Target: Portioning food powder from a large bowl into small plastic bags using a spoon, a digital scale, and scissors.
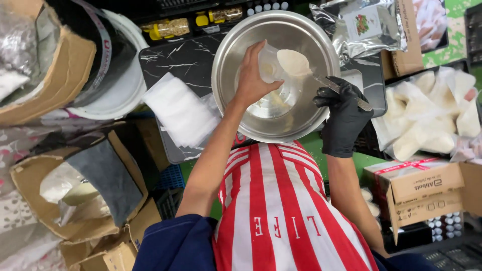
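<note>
Steel mixing bowl sits on a black marble-pattern board, seen from the head camera. Left hand, bare, is closed around a small clear plastic cup held tilted over the bowl's interior. Right hand, in a black glove, grips a metal spoon heaped with pale powder, its bowl at the cup's mouth. Stacked white sheets lie just left of the bowl. A foil pouch sits beyond its right rim; filled clear bags lie further right. Cardboard boxes crowd both sides.
</note>
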